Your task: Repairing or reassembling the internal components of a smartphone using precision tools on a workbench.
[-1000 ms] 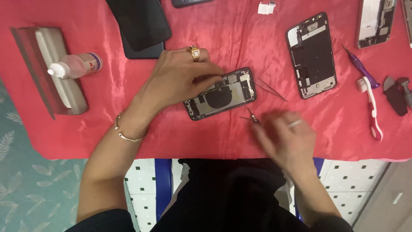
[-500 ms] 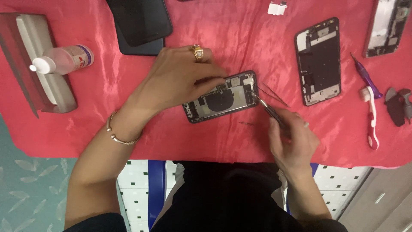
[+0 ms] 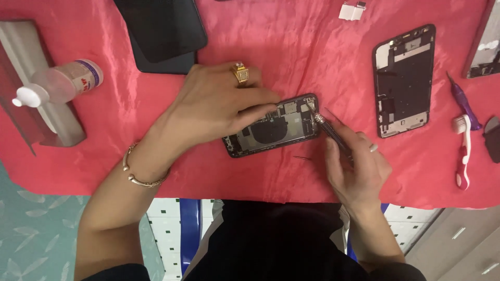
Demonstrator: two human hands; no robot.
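Two hands are seen over a red cloth (image 3: 291,47). One opened phone (image 3: 273,127), its back off and its parts bared, lies near the middle of the cloth, closer to the near edge. It is pinned down by the left hand (image 3: 216,106), whose fingers are stretched flat and rest on the phone's left half and top edge; nothing is gripped by that hand. One gold ring (image 3: 241,73) is worn on it, and one bracelet (image 3: 139,174) at the wrist. One screwdriver (image 3: 328,130) is pinched in the curled fingers of the right hand (image 3: 359,171), and its tip is set on the phone's top right corner.

One small dark pin-like piece (image 3: 302,157) lies on the cloth just below the phone, between the two hands; what it is cannot be told.

One empty phone frame (image 3: 403,78) lies well to the right, and part of another board (image 3: 484,49) is cut off at the right edge. Near that edge are one purple tool (image 3: 461,99), one toothbrush (image 3: 462,151) and one dark piece (image 3: 492,138). Two dark screens (image 3: 161,34) are stacked at the far edge. One clear bottle (image 3: 60,83) lies on its side on a grey tray (image 3: 47,119) at the left edge. One small white part (image 3: 352,10) sits at the far edge
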